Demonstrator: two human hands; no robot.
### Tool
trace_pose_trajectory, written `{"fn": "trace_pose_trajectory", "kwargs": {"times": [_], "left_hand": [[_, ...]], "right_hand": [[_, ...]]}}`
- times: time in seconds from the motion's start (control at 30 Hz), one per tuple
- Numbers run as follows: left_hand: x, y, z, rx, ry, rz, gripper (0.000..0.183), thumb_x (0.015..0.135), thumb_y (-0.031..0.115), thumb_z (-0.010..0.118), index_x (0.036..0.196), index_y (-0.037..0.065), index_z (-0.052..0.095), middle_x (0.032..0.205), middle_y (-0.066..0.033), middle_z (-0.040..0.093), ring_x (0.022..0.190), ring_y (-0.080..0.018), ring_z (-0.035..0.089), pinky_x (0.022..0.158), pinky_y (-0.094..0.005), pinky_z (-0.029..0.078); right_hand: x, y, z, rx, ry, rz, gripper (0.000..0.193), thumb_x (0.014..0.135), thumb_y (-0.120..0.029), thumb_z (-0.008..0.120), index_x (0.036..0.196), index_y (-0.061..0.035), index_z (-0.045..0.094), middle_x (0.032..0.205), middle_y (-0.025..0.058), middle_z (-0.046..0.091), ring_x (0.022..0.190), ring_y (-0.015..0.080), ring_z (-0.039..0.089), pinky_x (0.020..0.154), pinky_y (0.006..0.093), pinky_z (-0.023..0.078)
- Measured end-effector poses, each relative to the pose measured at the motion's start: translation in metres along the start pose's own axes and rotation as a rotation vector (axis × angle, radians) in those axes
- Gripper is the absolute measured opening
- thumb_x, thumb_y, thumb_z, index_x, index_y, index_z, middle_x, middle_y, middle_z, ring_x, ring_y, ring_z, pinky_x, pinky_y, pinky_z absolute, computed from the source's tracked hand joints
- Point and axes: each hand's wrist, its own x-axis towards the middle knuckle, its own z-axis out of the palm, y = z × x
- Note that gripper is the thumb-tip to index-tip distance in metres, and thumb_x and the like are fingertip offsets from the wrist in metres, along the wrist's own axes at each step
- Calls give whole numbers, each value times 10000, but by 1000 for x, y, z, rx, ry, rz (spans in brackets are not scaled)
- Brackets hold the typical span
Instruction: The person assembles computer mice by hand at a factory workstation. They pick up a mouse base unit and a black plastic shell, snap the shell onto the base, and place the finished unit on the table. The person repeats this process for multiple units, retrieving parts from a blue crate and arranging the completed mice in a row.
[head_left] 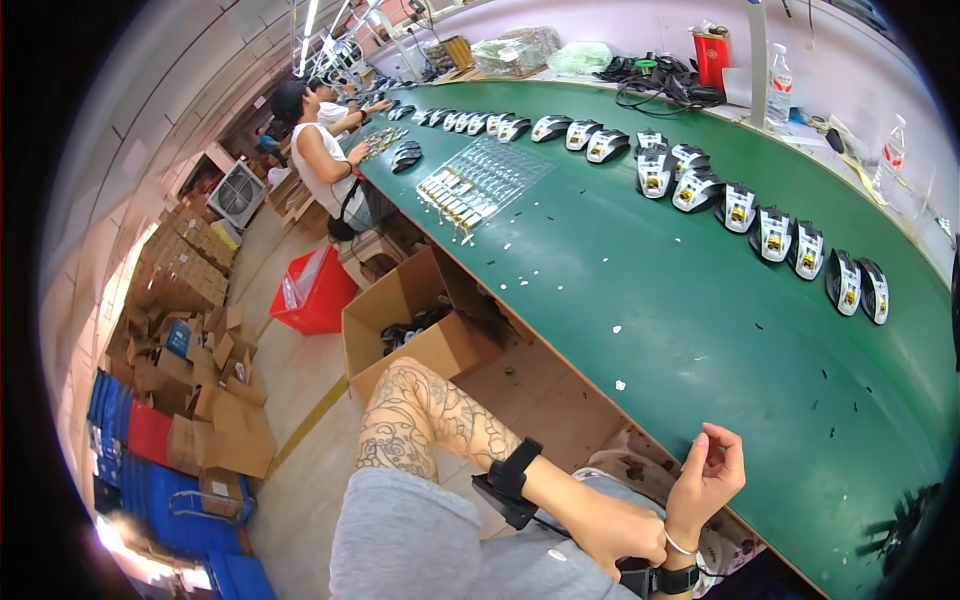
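Left hand (618,538) seemingly adjusts the black strap (676,579) around the wrist of the right hand (708,484).
Left fingers curl there (gripping or not, I cannot tell); right fingers bend loosely, apparently empty. Fastening calls for a steady wrist.

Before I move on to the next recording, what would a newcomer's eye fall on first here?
Probably the curved line of black-and-silver, mouse-shaped plastic shells along the far side of the long green tabletop. Next might come the bright red plastic bin on the floor at left, beside an open brown cardboard box. In the foreground, the tattooed arm's left hand touches the right wrist, below the loosely curled right hand.
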Motion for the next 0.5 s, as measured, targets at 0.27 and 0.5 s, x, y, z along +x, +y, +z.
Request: {"fn": "trace_pose_trajectory", "kwargs": {"times": [0.27, 0.5], "left_hand": [[-9, 6, 6, 88, -41, 52, 276, 552, 73, 730, 733, -57, 567, 667, -212, 582, 693, -393, 586, 619, -452, 462], [-19, 6, -1, 63, -99, 85, 263, 584, 65, 703, 761, -71, 563, 680, -231, 582, 709, -411, 582, 637, -461, 468]], "right_hand": [[-13, -1, 11, -110, -18, -157, 78, 834, 33, 550, 885, 28, 610, 778, 48, 548, 621, 98, 512, 528, 215, 415], [-25, 6, 19, -40, -90, -58, 68, 830, 24, 554, 866, 26, 612, 760, 42, 549, 622, 94, 503, 528, 215, 406]]}}
